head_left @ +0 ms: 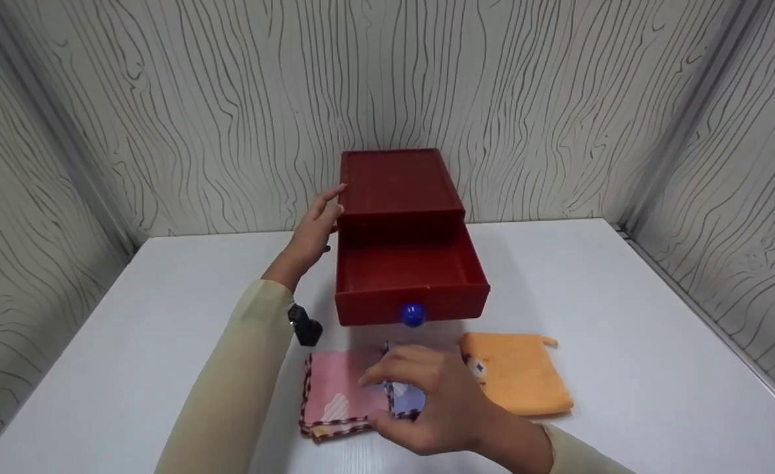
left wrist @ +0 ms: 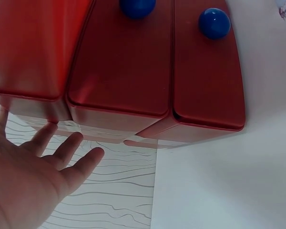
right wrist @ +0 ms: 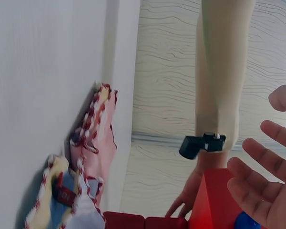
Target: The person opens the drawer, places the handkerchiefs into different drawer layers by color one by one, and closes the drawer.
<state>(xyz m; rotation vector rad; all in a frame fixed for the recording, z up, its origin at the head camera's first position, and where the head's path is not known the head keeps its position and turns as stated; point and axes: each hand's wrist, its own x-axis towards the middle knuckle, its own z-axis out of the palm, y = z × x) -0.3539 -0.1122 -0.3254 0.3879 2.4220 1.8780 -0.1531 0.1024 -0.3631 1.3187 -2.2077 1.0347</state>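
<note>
A dark red drawer unit (head_left: 394, 181) stands at the back of the table, its top drawer (head_left: 377, 307) pulled out and bare inside. A blue knob (head_left: 413, 315) sits on that drawer's front. My left hand (head_left: 313, 230) is at the unit's left side, fingers extended along the wall. In front lie a folded pink cloth (head_left: 338, 382) with a checked edge, a blue cloth (head_left: 408, 399) and an orange cloth (head_left: 522, 378). Over the pink and blue cloths hovers my right hand (head_left: 436, 401), fingers loosely curved and holding nothing; it partly hides the blue one.
Below the pulled-out drawer, two closed drawers (left wrist: 124, 67) show in the left wrist view. A black wrist camera (head_left: 305, 326) is strapped to my left forearm. Wood-patterned panels (head_left: 229, 112) enclose the white table (head_left: 624, 316) at the back and sides.
</note>
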